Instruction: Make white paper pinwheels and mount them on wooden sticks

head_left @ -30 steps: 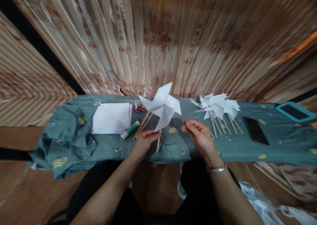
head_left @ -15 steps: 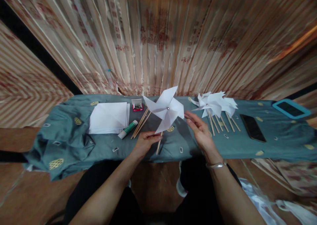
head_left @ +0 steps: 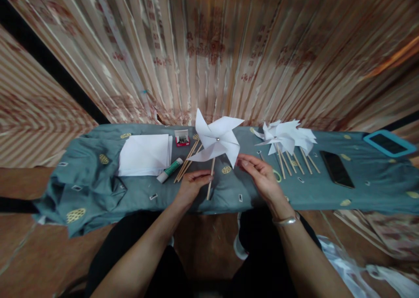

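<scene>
A white paper pinwheel (head_left: 218, 137) with a silver pin at its centre stands upright in front of me on a thin wooden stick. My left hand (head_left: 194, 185) pinches that stick below the blades. Just off the pinwheel's lower right blade, my right hand (head_left: 260, 175) hovers with fingers slightly bent and thumb apart, holding nothing that I can see. A green scissor handle (head_left: 277, 175) shows behind it, the rest hidden. To the left are several loose wooden sticks (head_left: 186, 164), a glue stick (head_left: 170, 170) and a small red box of pins (head_left: 182, 138).
A stack of white paper (head_left: 144, 155) lies at the left of the cloth-covered table (head_left: 94, 180). Several finished pinwheels (head_left: 290, 136) lie at the right, beside a black phone (head_left: 336, 169). A blue-framed device (head_left: 389, 143) sits at the far right. A curtain hangs behind.
The pinwheel's blades have turned on the stick. My right hand has shifted slightly left and down, uncovering the green scissor handle. My left hand keeps its pinch on the stick.
</scene>
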The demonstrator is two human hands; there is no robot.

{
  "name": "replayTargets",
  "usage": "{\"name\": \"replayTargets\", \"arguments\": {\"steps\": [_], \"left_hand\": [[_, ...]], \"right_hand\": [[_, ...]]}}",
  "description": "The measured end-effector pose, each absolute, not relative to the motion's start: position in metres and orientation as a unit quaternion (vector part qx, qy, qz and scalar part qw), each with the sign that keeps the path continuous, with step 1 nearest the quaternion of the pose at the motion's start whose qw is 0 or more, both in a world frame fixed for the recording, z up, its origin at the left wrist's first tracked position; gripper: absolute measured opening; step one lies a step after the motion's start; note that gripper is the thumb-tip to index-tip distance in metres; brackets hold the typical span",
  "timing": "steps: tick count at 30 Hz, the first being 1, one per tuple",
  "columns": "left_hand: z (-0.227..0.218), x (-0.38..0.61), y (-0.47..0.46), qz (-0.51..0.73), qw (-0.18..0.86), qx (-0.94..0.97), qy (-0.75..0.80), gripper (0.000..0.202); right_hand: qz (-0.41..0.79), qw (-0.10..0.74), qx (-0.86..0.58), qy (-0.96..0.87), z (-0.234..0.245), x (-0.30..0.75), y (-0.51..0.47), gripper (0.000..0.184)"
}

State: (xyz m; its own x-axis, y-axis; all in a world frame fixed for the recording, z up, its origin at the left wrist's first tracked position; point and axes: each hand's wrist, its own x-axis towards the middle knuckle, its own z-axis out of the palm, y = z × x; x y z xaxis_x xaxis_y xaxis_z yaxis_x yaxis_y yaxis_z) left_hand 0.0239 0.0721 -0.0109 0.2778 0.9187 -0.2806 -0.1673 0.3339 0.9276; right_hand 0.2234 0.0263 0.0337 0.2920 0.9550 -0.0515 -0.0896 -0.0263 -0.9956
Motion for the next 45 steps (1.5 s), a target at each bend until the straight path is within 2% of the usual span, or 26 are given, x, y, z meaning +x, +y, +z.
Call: {"name": "replayTargets", "arguments": {"steps": [22, 31, 40, 45], "left_hand": [[-0.009, 0.027, 0.069, 0.405, 0.688, 0.417, 0.434, 0.026], [-0.006, 0.03, 0.064, 0.398, 0.714, 0.428, 0.384, 0.027], [-0.009, 0.033, 0.062, 0.403, 0.706, 0.428, 0.394, 0.023], [-0.007, 0.034, 0.064, 0.416, 0.716, 0.377, 0.415, 0.031]], "right_hand": [[0.518, 0.53, -0.526, -0.418, 0.037, 0.195, 0.029, 0.036], [0.485, 0.511, -0.533, -0.469, 0.032, 0.188, 0.03, 0.036], [0.326, 0.365, -0.598, -0.634, 0.028, 0.189, 0.025, 0.041], [0.334, 0.299, -0.619, -0.645, 0.027, 0.188, 0.017, 0.039]]}}
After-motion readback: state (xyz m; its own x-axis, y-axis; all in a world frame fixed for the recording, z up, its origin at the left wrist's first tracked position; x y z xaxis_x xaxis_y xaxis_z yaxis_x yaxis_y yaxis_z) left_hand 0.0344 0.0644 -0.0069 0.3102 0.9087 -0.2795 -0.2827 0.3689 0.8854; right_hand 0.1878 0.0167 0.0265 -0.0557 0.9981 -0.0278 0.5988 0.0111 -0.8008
